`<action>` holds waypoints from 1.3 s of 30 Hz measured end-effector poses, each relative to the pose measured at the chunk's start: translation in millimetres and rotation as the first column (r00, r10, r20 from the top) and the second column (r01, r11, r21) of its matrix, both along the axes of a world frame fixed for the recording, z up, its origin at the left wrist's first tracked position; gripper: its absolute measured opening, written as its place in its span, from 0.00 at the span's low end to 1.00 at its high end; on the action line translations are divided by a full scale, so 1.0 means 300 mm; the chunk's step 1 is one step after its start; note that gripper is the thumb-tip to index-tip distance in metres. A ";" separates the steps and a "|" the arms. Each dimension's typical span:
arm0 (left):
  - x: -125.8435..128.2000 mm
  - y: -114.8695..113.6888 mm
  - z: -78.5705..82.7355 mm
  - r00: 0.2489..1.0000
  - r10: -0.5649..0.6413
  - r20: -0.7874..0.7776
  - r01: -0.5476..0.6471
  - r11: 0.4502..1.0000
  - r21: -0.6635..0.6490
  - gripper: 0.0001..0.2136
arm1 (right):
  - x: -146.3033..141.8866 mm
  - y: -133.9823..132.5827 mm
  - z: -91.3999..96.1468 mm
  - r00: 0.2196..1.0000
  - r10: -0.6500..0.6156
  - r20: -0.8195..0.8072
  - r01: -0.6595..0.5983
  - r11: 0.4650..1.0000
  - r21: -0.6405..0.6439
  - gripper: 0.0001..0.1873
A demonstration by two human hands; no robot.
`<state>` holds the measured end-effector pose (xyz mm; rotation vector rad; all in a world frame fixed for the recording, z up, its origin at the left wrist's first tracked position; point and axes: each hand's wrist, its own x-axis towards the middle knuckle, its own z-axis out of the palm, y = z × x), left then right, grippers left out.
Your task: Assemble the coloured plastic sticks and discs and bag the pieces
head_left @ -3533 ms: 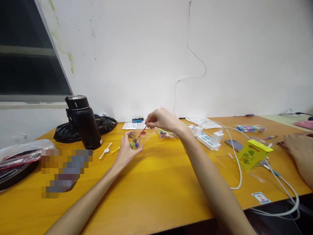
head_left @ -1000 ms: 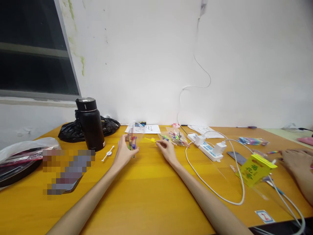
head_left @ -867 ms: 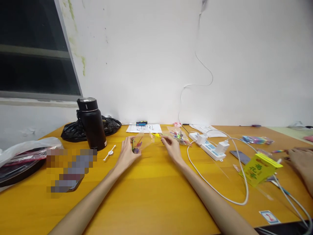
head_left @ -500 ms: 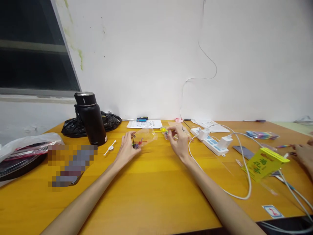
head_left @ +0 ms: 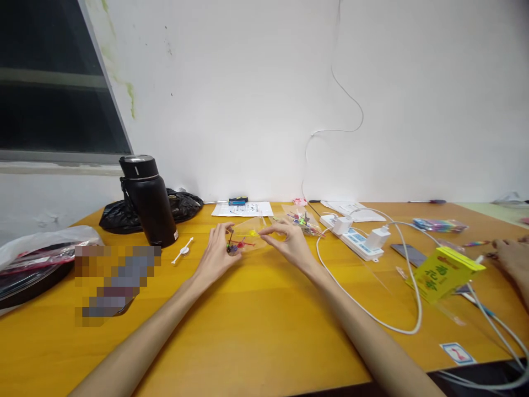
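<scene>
Clear plastic bag (head_left: 257, 243) over the tabletop (head_left: 264, 320) is clamped in the left hand (head_left: 217, 251), apparently to gather its coloured pieces (head_left: 242, 243), while the right hand (head_left: 291, 245) pinches a yellow piece (head_left: 251, 233) near one end, seemingly leaving its length free.

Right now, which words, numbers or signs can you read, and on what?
Yellow box: green characters, too blurred to quote.
Small card: one red figure, perhaps "2", blurred.
Left white sheet: black print, too small.
Right white sheet: faint print, illegible.
Power strip: blue markings, illegible.
Bottle sticker: illegible.

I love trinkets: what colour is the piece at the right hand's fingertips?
The piece is yellow; the head view shows it.
</scene>
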<state>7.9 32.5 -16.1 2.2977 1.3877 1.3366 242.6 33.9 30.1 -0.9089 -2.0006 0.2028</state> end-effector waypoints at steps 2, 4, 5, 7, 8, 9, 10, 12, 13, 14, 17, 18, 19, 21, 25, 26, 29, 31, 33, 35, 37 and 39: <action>0.008 -0.009 0.006 1.000 -0.020 -0.012 0.020 1.000 0.003 0.28 | -0.002 0.005 -0.009 1.000 -0.014 -0.014 0.014 0.999 -0.029 0.03; 0.016 -0.019 0.013 0.999 -0.041 -0.027 0.041 0.999 0.005 0.28 | -0.006 0.007 -0.015 0.999 -0.026 -0.021 0.026 0.999 -0.038 0.02; 0.019 -0.023 0.016 0.998 -0.048 -0.034 0.049 0.999 0.006 0.29 | -0.008 0.008 -0.018 0.999 -0.031 -0.023 0.030 0.999 -0.040 0.02; 0.023 -0.028 0.019 0.997 -0.054 -0.048 0.055 0.998 0.006 0.29 | -0.012 0.009 -0.022 0.999 -0.030 -0.026 0.029 0.998 -0.050 0.04; 0.024 -0.029 0.019 0.997 -0.053 -0.053 0.053 0.999 0.006 0.28 | -0.013 0.009 -0.023 0.999 -0.023 -0.028 0.021 0.998 -0.060 0.04; 0.024 -0.029 0.019 0.997 -0.051 -0.055 0.051 0.999 0.006 0.28 | -0.015 0.009 -0.025 0.999 -0.013 -0.033 0.010 0.997 -0.074 0.05; 0.023 -0.028 0.019 0.997 -0.049 -0.054 0.049 0.999 0.005 0.28 | -0.016 0.009 -0.027 0.999 0.000 -0.040 -0.004 0.996 -0.088 0.05; 0.021 -0.026 0.019 0.998 -0.048 -0.047 0.049 0.999 0.005 0.28 | -0.016 0.010 -0.029 0.998 0.024 -0.051 -0.030 0.994 -0.110 0.05; 0.020 -0.025 0.019 0.998 -0.050 -0.043 0.050 0.999 0.007 0.28 | -0.016 0.011 -0.029 0.998 0.034 -0.053 -0.040 0.993 -0.115 0.05; 0.018 -0.024 0.019 0.998 -0.052 -0.042 0.053 0.999 0.008 0.28 | -0.016 0.011 -0.030 0.998 0.042 -0.050 -0.048 0.992 -0.114 0.05; 0.016 -0.024 0.022 0.997 -0.059 -0.044 0.059 0.998 0.014 0.27 | -0.012 0.015 -0.028 0.999 0.048 -0.026 -0.050 0.994 -0.094 0.04; 0.016 -0.024 0.023 0.997 -0.057 -0.044 0.058 0.998 0.014 0.27 | -0.011 0.017 -0.028 0.999 0.044 -0.023 -0.045 0.995 -0.086 0.04; 0.016 -0.025 0.023 0.997 -0.056 -0.044 0.056 0.998 0.013 0.27 | -0.011 0.019 -0.029 0.999 0.041 -0.028 -0.043 0.996 -0.081 0.05; 0.017 -0.025 0.023 0.998 -0.056 -0.041 0.057 0.998 0.014 0.27 | -0.011 0.023 -0.030 0.996 0.050 -0.075 -0.056 0.994 -0.091 0.07; 0.022 -0.025 0.018 0.997 -0.077 -0.026 0.077 0.997 0.018 0.28 | -0.014 0.024 -0.031 0.987 0.072 -0.145 -0.089 0.989 -0.117 0.11; 0.022 -0.023 0.016 0.997 -0.077 -0.021 0.077 0.997 0.018 0.28 | -0.015 0.022 -0.028 0.990 0.065 -0.122 -0.078 0.991 -0.107 0.11; 0.018 -0.016 0.009 0.999 -0.044 0.011 0.044 0.999 0.023 0.27 | -0.015 0.007 -0.012 0.997 0.035 -0.069 -0.038 0.998 -0.046 0.10; 0.014 -0.009 0.006 0.999 -0.004 0.046 0.003 1.000 0.019 0.26 | -0.015 -0.007 0.001 0.997 0.011 -0.077 -0.012 1.000 -0.015 0.14; 0.012 -0.004 0.006 0.997 0.025 0.068 -0.026 1.000 0.010 0.26 | -0.015 -0.019 0.010 0.998 -0.025 -0.061 0.026 1.000 0.013 0.18; 0.011 -0.004 0.009 0.996 0.041 0.077 -0.042 0.999 0.001 0.25 | -0.013 -0.024 0.012 0.999 -0.048 -0.013 0.048 0.998 0.044 0.19; 0.011 -0.006 0.013 0.996 0.051 0.078 -0.051 0.999 -0.003 0.25 | -0.007 -0.020 0.007 0.997 -0.058 0.043 0.054 0.996 0.078 0.18; 0.012 -0.007 0.014 0.996 0.058 0.072 -0.058 0.998 -0.006 0.25 | 0.003 -0.009 -0.003 0.994 -0.083 0.069 0.076 0.993 0.092 0.20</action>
